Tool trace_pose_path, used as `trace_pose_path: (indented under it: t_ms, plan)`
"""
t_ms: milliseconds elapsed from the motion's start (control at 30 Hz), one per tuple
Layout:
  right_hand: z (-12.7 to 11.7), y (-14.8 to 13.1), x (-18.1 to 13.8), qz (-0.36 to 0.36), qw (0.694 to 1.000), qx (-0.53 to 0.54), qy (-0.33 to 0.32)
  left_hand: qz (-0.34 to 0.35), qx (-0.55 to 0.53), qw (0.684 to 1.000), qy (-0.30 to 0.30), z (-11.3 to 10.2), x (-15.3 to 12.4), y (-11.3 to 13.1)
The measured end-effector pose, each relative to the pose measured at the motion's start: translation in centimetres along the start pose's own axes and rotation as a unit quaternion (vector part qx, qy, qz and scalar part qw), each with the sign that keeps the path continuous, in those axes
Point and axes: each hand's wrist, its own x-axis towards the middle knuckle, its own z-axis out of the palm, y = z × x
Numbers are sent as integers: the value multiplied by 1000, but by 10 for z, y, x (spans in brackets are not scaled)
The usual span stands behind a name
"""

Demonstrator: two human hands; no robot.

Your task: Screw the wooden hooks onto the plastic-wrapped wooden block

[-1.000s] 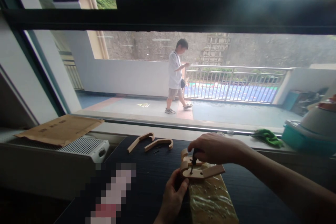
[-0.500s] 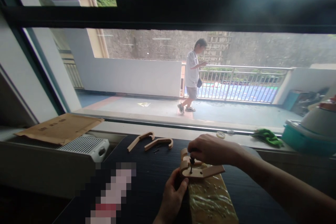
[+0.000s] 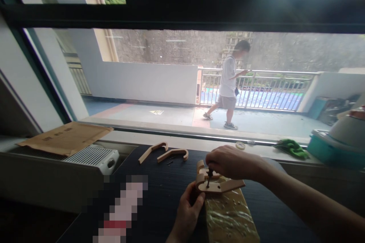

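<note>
My right hand (image 3: 225, 162) is closed around the handle of a screwdriver (image 3: 209, 179), whose shaft points down at a hole in a wooden hook (image 3: 213, 187). Beside it my left hand (image 3: 189, 205) pinches the curved end of that hook between thumb and fingers. The hook lies on a board wrapped in shiny tape (image 3: 229, 212), with a second hook (image 3: 200, 165) just behind it. Two more wooden hooks, one standing farther left (image 3: 152, 152) and one nearer (image 3: 173, 154), rest on the dark table; small dark screws (image 3: 170, 163) lie by them.
A brown envelope (image 3: 67, 136) covers part of a white vented unit (image 3: 94, 159) at left. On the sill sit a tape roll (image 3: 240, 145), a green cloth (image 3: 291, 149) and a teal container (image 3: 325, 148). Outside the window a person (image 3: 228, 79) walks past a railing.
The person outside has walked to the right. My right hand and the screwdriver have shifted very slightly; my left hand stays on the hook.
</note>
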Motion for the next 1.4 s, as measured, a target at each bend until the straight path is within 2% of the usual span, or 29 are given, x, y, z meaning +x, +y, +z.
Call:
trace_pose_path:
  t_ms: [133, 267, 433, 567, 800, 1133, 1400]
  plan:
    - [2, -2, 0, 12, 1000, -2, 14, 6, 5, 1000, -4, 0, 0, -1]
    - [-9, -5, -2, 20, 1000, 0, -2, -1, 1, 1000, -2, 0, 0, -1]
    - [-19, -5, -4, -4, 1000, 24, -13, 2, -2, 1000, -5, 1, -1, 0]
    - [-14, -2, -2, -4, 1000, 19, -15, -1, 0, 1000, -13, -1, -1, -2]
    - [0, 0, -1, 17, 1000, 12, 22, 2, 3, 1000, -6, -1, 0, -4]
    - [-13, -2, -2, -13, 1000, 27, -10, -1, 2, 1000, -9, -1, 0, -4]
    - [-2, 0, 3, 14, 1000, 8, -1, -10, 2, 1000, -14, -1, 0, -1]
